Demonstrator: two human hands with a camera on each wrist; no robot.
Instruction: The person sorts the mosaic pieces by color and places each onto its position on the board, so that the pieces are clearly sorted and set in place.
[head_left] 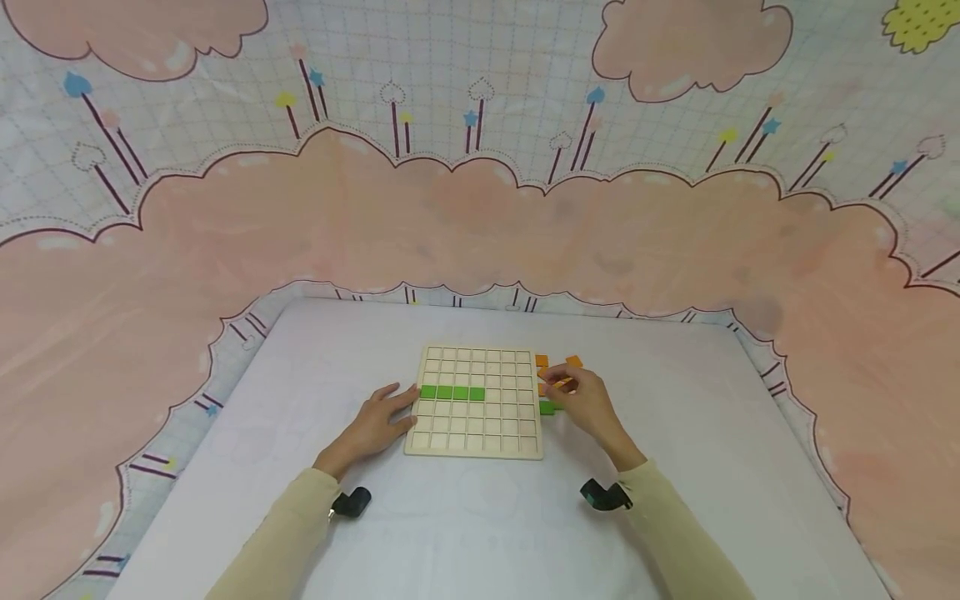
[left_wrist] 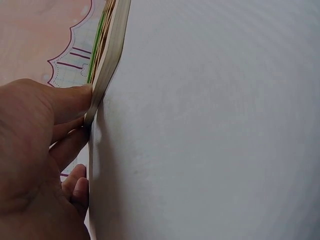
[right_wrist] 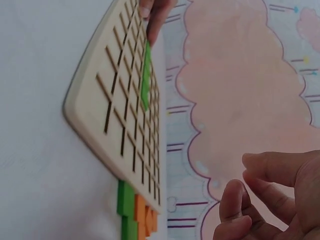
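Observation:
A pale wooden grid board (head_left: 510, 433) lies on the white table, with a row of several green square tiles (head_left: 445, 392) set in from its left side. My left hand (head_left: 378, 422) rests its thumb and fingers against the board's left edge; the left wrist view shows the thumb (left_wrist: 75, 100) touching that edge. Beyond the right edge, my right hand (head_left: 588, 404) hovers over loose orange tiles (head_left: 542, 361). Its fingers are bent, with thumb and index tips close together; in the right wrist view no tile shows between those fingertips (right_wrist: 252, 161).
Loose green tiles (head_left: 547, 408) lie beside the board's right edge, near the orange ones. Another orange tile (head_left: 573, 361) sits farther right. A patterned cloth (head_left: 465, 217) with clouds hangs behind the white table (head_left: 480, 533). Each wrist wears a small black camera (head_left: 606, 495).

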